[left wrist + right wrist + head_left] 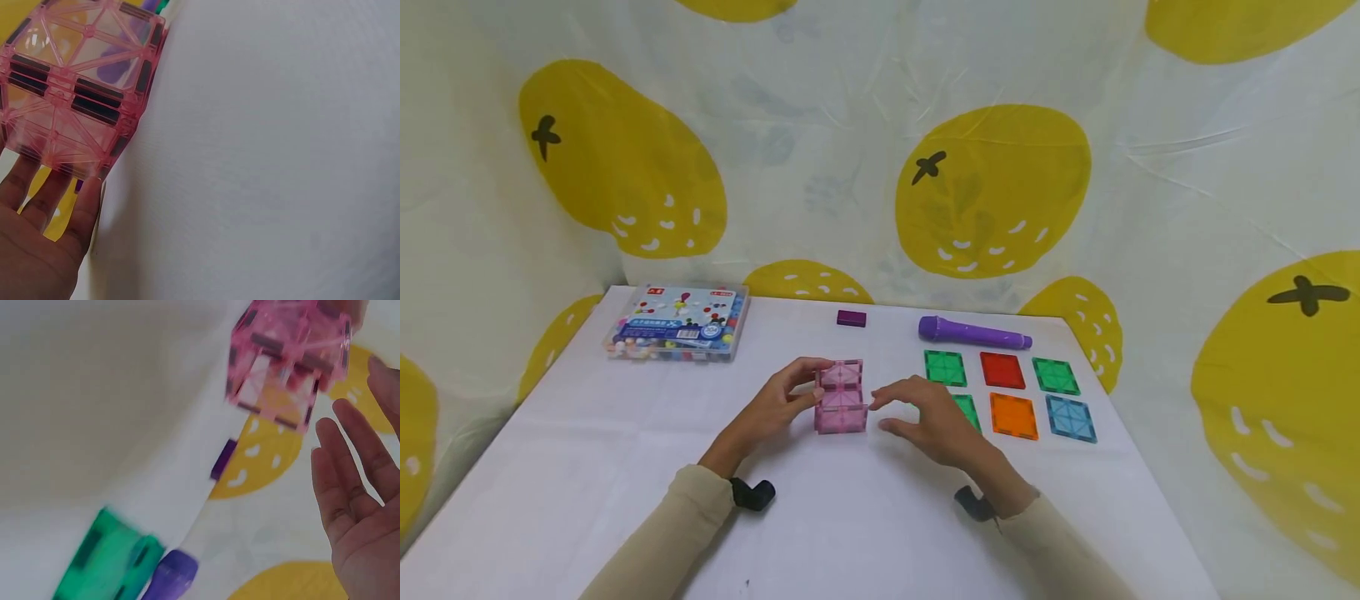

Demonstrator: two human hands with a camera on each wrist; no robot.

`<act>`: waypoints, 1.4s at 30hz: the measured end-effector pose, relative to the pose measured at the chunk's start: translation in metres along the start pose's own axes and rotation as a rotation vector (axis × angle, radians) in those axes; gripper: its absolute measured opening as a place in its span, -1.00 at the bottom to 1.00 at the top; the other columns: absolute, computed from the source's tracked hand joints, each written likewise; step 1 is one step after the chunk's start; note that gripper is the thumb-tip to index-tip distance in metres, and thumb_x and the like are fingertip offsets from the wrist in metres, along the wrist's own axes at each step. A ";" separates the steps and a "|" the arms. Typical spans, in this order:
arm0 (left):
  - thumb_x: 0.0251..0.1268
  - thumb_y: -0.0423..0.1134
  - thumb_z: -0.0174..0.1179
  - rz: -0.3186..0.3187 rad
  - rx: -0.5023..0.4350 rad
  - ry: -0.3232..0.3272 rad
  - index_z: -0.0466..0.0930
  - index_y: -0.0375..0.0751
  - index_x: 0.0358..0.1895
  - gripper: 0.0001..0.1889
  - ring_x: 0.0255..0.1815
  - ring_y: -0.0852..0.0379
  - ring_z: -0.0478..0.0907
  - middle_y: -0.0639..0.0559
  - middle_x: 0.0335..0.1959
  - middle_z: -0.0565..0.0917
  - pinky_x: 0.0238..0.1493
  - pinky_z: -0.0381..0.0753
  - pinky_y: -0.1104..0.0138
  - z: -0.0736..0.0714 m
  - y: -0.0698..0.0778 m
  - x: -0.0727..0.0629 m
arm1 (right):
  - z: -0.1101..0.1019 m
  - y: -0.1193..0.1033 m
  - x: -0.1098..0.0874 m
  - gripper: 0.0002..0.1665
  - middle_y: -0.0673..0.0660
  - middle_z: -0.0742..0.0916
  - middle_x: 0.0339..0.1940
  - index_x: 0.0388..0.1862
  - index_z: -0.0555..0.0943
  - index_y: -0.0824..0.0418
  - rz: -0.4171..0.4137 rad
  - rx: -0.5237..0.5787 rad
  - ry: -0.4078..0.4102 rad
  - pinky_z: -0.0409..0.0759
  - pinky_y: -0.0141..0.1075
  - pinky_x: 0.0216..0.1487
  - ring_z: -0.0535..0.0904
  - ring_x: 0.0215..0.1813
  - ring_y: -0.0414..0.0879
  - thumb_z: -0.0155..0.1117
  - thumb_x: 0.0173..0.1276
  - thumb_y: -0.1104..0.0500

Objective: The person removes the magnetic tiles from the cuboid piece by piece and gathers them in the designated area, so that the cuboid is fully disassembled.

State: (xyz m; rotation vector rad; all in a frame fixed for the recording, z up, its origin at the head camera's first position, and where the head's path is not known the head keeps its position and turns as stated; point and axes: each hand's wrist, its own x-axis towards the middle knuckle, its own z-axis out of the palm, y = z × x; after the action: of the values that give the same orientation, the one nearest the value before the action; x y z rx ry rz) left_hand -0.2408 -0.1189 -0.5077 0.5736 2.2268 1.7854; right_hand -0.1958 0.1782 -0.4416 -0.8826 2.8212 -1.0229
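Note:
A structure of pink see-through magnetic tiles (841, 419) stands near the middle of the white table, tiles joined edge to edge. My left hand (772, 406) grips its left side, thumb in front and fingers farther back. From the left wrist view, this hand's fingertips lie against the edge of the pink tiles (69, 134). My right hand (934, 421) is at the structure's right side, holding nothing. Its index fingertip is very close to the pink edge in the head view. In the right wrist view, its fingers (337, 475) are extended and apart from the tiles.
Flat tiles lie on the right: green (945, 368), red (1002, 371), orange (1014, 416), blue (1071, 418) and more green, one partly behind my right hand. Behind them lies a purple microphone-shaped object (976, 334). A small purple block (852, 318) and a clear box (677, 325) are farther back.

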 end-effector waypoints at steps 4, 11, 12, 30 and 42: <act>0.63 -0.19 0.20 -0.002 0.003 0.001 0.40 0.12 0.52 -0.51 0.64 -0.21 0.30 0.01 0.58 0.43 0.63 0.18 -0.36 0.001 0.001 0.001 | 0.015 -0.016 0.019 -0.70 -0.05 0.83 0.15 0.07 0.80 -0.07 -0.089 -0.103 -0.071 0.71 -0.11 0.30 0.65 0.23 -0.13 0.54 0.39 0.17; 0.63 -0.20 0.20 0.017 0.003 -0.008 0.40 0.06 0.52 -0.50 0.63 -0.21 0.31 -0.01 0.57 0.44 0.63 0.18 -0.37 0.001 0.000 0.003 | 0.025 -0.030 0.035 -0.71 -0.10 0.87 -0.06 -0.04 0.85 -0.03 -0.119 -0.240 -0.076 0.73 -0.26 0.09 0.65 -0.01 -0.17 0.51 0.37 0.32; 0.63 -0.19 0.20 0.019 0.002 -0.011 0.39 0.04 0.53 -0.50 0.63 -0.21 0.32 -0.02 0.57 0.45 0.63 0.18 -0.37 0.001 0.000 0.003 | 0.026 -0.029 0.035 -0.71 -0.10 0.87 -0.08 -0.06 0.86 -0.03 -0.114 -0.243 -0.064 0.73 -0.28 0.07 0.65 -0.03 -0.18 0.51 0.37 0.33; 0.63 -0.21 0.20 0.005 0.004 0.004 0.42 0.10 0.50 -0.53 0.64 -0.19 0.30 0.03 0.57 0.44 0.62 0.24 -0.34 0.000 -0.001 0.002 | 0.006 0.010 -0.025 -0.66 -0.14 0.86 -0.09 -0.02 0.86 -0.13 0.256 0.159 0.257 0.77 -0.41 -0.07 0.75 -0.10 -0.16 0.52 0.37 0.29; 0.60 -0.08 0.24 -0.008 0.018 0.016 0.43 0.16 0.48 -0.52 0.64 -0.17 0.30 0.06 0.56 0.44 0.63 0.22 -0.33 0.000 -0.001 0.000 | -0.014 0.040 -0.091 -0.69 0.11 0.83 0.05 0.12 0.81 0.07 0.695 0.402 0.268 0.78 -0.45 -0.08 0.78 -0.07 -0.05 0.49 0.42 0.23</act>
State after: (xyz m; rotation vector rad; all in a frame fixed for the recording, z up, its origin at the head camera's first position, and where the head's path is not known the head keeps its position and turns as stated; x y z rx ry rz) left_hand -0.2414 -0.1190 -0.5089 0.5555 2.2548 1.7738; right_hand -0.1419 0.2579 -0.4701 0.2758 2.5955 -1.5442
